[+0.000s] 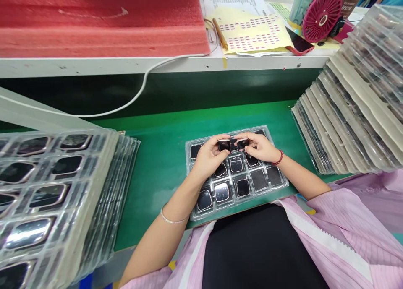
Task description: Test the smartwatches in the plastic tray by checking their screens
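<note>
Above a clear, moulded plastic tray (232, 192), the left hand (210, 155) closes thumb and fingers on a rounded-square, dark-glass smartwatch case (223, 145); the right hand (260, 147) pinches a second smartwatch case (242, 144) just beside it. Underneath lies a smooth green tabletop (157, 175).

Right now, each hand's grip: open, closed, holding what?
Left hand: closed, holding a dark-faced square piece.
Right hand: closed, holding a similar dark piece.

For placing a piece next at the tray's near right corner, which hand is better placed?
Probably the right hand: it holds a dark-faced piece and is nearer that corner of the tray than the left hand.
</note>
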Motion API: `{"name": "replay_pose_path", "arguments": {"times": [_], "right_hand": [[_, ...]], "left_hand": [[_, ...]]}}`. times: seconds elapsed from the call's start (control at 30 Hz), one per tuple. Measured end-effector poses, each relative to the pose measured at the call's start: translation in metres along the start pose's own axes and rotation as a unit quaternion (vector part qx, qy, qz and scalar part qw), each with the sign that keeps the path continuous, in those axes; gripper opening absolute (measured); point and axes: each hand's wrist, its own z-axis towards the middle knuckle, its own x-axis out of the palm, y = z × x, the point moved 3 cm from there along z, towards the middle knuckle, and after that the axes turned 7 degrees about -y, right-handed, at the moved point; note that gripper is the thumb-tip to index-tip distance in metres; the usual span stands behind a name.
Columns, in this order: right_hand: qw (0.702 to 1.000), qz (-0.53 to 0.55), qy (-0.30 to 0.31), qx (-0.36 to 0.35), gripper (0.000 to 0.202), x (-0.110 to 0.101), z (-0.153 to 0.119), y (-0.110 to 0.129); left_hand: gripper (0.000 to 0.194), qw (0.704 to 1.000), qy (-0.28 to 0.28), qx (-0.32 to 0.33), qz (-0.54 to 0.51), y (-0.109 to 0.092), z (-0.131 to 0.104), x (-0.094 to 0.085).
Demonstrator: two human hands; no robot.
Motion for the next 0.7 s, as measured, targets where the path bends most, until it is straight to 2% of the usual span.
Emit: {"name": "replay_pose_path", "arguments": {"times": [0.1, 0.2, 0.3, 0.43, 0.57, 0.7], "right_hand": [[0.998, 0.044, 0.007, 0.034, 0.054, -0.001, 0.001, 0.000], [0.985, 0.146, 0.014, 0.086, 0.069, -0.004, 0.003, -0.001], [0.964, 0.231, 0.007, 0.132, 0.069, -0.009, 0.004, -0.001], [0.923, 0.321, 0.017, 0.212, 0.047, -0.015, 0.005, -0.004], [0.887, 0.373, 0.011, 0.271, 0.070, -0.021, 0.008, -0.012], [0.883, 0.385, 0.013, 0.270, 0.069, -0.025, 0.011, -0.016]], "left_hand": [[0.060, 1.000, 0.007, -0.011, -0.027, -0.002, 0.000, 0.001], [0.069, 0.995, 0.031, -0.020, -0.094, -0.004, 0.000, 0.002], [0.066, 0.987, 0.059, -0.041, -0.144, -0.006, 0.000, 0.002], [0.053, 0.969, 0.074, -0.107, -0.211, -0.007, 0.002, -0.002], [0.057, 0.947, 0.071, -0.168, -0.263, -0.007, 0.005, -0.007], [0.056, 0.945, 0.056, -0.184, -0.263, -0.006, 0.009, -0.012]]}}
